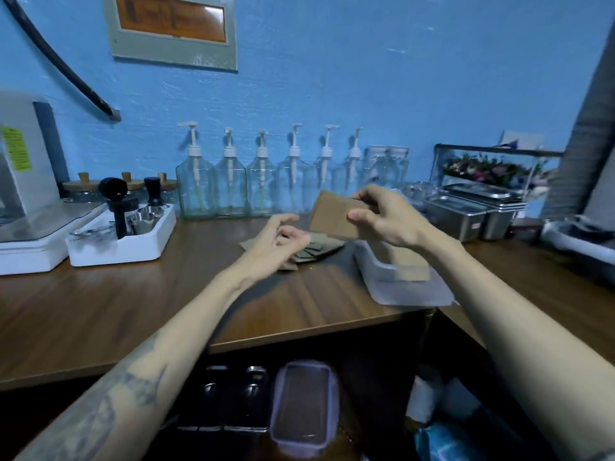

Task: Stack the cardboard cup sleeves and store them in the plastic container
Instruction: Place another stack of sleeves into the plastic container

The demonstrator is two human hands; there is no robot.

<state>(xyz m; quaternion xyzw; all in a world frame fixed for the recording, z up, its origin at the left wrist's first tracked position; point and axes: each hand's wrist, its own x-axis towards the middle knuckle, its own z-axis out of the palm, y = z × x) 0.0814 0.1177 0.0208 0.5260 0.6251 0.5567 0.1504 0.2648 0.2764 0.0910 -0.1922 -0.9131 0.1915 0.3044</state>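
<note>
Container (404, 287) sits at the table's (100, 311) near right corner, sleeves inside. Left hand (276, 239) hovers over the loose sleeves (319, 249) mid-table, fingers loosely curled, holding nothing. Right hand (386, 216) pinches a raised sleeve stack (332, 214) above the container's far end. Pump bottles (259, 184) line the far edge.

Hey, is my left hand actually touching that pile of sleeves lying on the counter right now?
Cannot tell. In the head view the left hand overlaps the pile of sleeves, fingers loosely curled, but blur hides any contact or gap.
</note>
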